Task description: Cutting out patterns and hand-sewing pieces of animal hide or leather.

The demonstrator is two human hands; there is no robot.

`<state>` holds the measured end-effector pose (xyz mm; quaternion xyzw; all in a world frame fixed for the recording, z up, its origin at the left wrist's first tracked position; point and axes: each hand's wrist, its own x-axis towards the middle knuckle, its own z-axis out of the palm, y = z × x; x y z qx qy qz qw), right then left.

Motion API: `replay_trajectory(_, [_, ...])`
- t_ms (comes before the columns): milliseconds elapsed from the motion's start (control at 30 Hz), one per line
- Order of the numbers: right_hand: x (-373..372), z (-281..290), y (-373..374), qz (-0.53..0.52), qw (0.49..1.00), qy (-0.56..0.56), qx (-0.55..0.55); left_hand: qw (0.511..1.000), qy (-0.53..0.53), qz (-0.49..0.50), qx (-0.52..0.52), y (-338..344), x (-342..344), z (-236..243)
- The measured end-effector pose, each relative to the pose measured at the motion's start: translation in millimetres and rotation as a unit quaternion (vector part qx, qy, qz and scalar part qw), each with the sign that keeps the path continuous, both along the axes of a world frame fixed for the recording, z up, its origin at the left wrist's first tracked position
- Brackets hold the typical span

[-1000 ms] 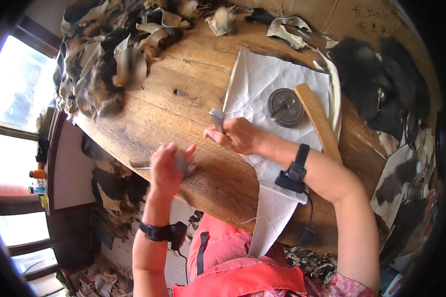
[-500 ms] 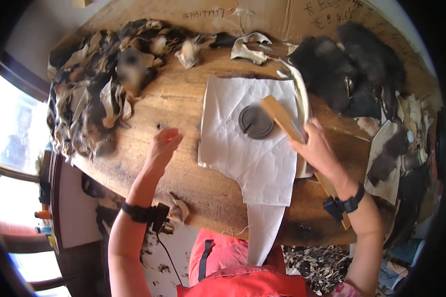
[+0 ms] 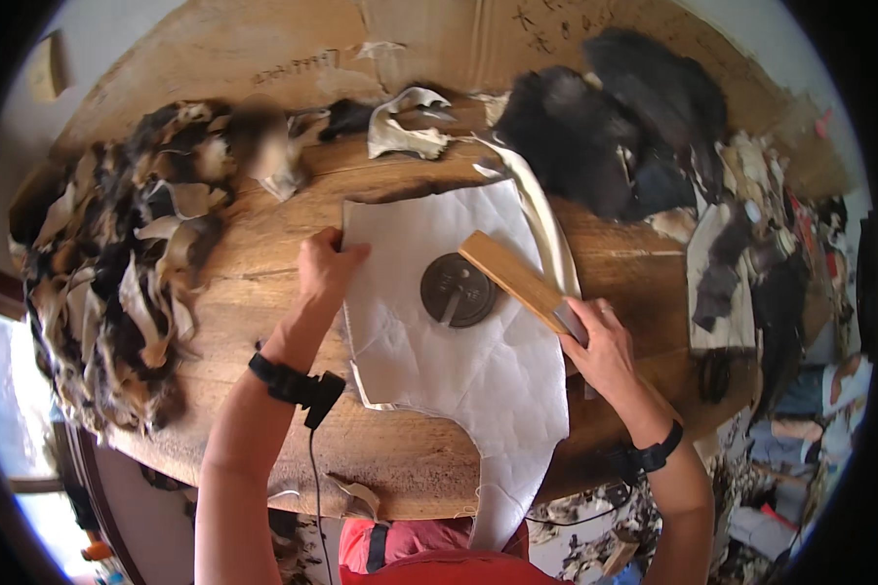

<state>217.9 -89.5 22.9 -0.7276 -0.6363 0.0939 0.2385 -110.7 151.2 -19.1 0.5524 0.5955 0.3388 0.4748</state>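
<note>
My left hand (image 3: 327, 263) has its fingers bent round the upper left edge of a large white paper-like sheet (image 3: 410, 370), cut to an irregular outline. A round dark metal weight (image 3: 456, 290) with a slot lies on that sheet. A wooden bar (image 3: 507, 273) slants from the weight down to my right hand (image 3: 600, 341), which is closed on a flat grey metal tool (image 3: 573, 324) along the bar; whether it grips the bar too, I cannot tell. Both wrists carry black straps with cables.
The wooden table (image 3: 244, 380) holds a heap of mottled fur scraps (image 3: 127, 263) at left, pale offcuts (image 3: 400, 127) at back, black pelts (image 3: 605, 146) and more scraps (image 3: 727, 273) at right. Cardboard (image 3: 224, 58) backs it; a window (image 3: 15, 400) is at left, scraps below.
My left hand has left the blurred object it held low on the left and risen to the sheet's edge. My right hand has moved rightward, with the metal tool, onto the wooden bar.
</note>
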Motion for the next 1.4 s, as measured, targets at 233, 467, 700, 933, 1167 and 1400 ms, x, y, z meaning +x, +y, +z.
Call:
replay_trajectory(233, [-56.6,-3.5,24.5,-0.007,0.999,-0.042,-0.002,0.996,0.079,0.021,0.036,47.7,-28.6,-1.0])
replay_trajectory(467, [-104.2,-2.8,57.6,-0.022,0.999,-0.021,-0.018,0.985,0.137,0.043,0.100,88.6,-94.1,-10.0])
replay_trajectory(700, [38.8,-12.0,11.4,-0.227,0.970,-0.086,-0.003,0.894,0.207,-0.186,0.352,-59.4,-80.7,38.2])
replay_trajectory(933, [-62.6,21.6,52.1,0.026,0.997,0.065,0.024,0.892,0.224,-0.264,0.290,-177.2,-90.6,50.2])
replay_trajectory(1167, [-138.9,-8.6,78.8,0.199,0.980,0.002,-0.027,0.936,0.212,-0.176,0.220,-73.6,-85.2,33.1])
replay_trajectory(1400, [-127.9,-7.2,61.7,0.195,0.980,0.013,-0.023,0.876,0.237,-0.320,0.273,-28.0,-29.5,41.8])
